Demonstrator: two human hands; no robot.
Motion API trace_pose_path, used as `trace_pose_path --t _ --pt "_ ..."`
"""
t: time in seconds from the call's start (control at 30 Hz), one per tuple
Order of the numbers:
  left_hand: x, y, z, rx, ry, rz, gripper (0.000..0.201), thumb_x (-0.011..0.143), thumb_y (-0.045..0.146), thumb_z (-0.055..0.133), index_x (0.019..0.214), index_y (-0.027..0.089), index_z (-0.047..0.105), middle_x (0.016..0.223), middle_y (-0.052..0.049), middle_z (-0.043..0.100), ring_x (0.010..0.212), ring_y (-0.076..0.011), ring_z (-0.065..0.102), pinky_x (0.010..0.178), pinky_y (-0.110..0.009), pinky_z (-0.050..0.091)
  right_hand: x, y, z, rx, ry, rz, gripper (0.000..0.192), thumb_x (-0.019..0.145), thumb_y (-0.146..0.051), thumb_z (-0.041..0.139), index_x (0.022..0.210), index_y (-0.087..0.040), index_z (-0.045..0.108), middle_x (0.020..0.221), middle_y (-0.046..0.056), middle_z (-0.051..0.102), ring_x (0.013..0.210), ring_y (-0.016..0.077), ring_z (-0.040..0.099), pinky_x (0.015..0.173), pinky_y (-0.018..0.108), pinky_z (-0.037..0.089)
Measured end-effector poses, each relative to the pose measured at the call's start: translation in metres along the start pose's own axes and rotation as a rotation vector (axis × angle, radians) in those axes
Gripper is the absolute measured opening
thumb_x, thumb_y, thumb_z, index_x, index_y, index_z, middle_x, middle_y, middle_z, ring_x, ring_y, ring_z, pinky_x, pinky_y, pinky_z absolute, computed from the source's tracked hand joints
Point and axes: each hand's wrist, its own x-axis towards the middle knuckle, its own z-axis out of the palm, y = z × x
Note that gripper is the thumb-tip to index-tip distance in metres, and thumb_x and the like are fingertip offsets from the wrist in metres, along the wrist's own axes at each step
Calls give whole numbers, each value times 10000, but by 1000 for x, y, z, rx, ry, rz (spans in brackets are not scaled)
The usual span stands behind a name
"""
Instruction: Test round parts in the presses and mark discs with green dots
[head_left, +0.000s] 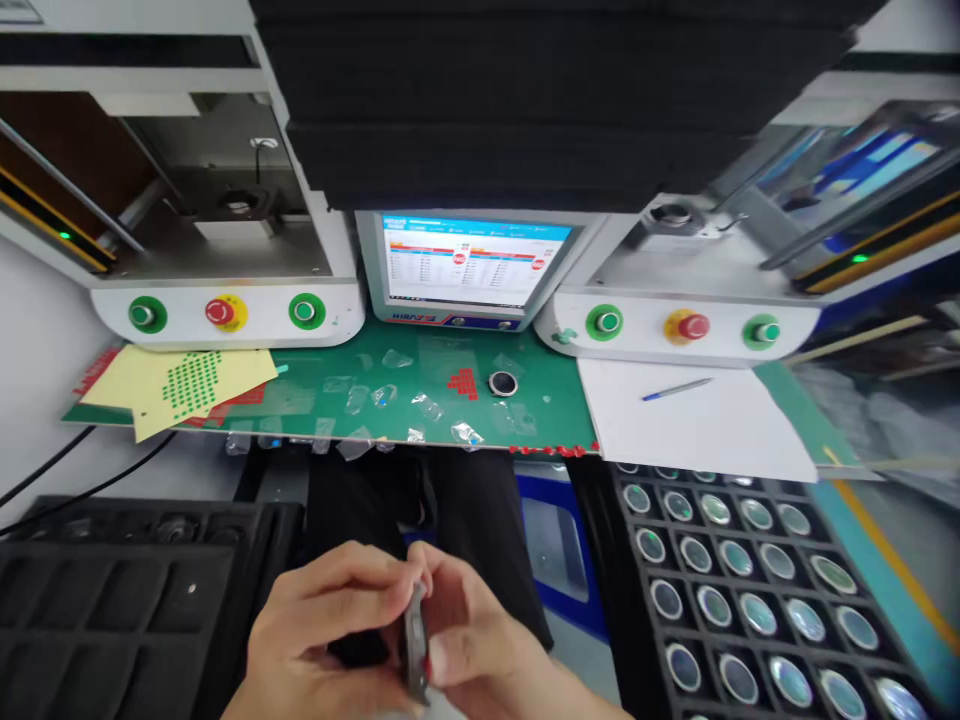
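Note:
My left hand (322,625) and my right hand (480,630) come together low in the middle of the view, above my lap. Between them they hold a dark grey watch case (415,640), turned edge-on, its flat faces mostly out of sight. My left fingers pinch its upper end; my right thumb presses against its side, where a small red spot shows. On the green bench mat (315,400) lies another round watch case (502,383) with a black face and silvery rim, apart from both hands.
A tray (705,600) of round watch cases stands at the right, black trays (112,600) at the left. Bench machines with buttons flank a lit screen (472,262). Yellow sticker sheets (187,390), red stickers (463,384), film scraps, white paper (697,425) and a pen (675,390) lie about.

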Motion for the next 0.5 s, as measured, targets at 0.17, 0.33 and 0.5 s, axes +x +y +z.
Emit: trace_pose_path --t 0.17,0.33,0.5 --pt "2 0 1 -92 29 -122 597 686 126 849 1232 300 683 931 -68 740 721 -188 711 594 -257 622 9 9 -3 13 -56 -32 526 537 -304 920 746 -204 447 640 -80 555 475 46 508 423 135 388" --pt "9 4 20 -374 237 -429 468 574 372 916 1016 282 793 878 -77 748 695 -219 710 542 -241 591 15 2 -1 -91 -23 -102 532 544 -446 903 790 -187 510 658 -55 548 552 81 551 466 164 406" --pt "19 7 34 -724 406 -850 419 708 489 806 1008 197 794 907 -121 764 694 -218 697 578 -276 599 7 -19 -7 -166 172 -376 368 734 -453 761 787 -178 522 759 -18 556 665 104 540 657 243 463"
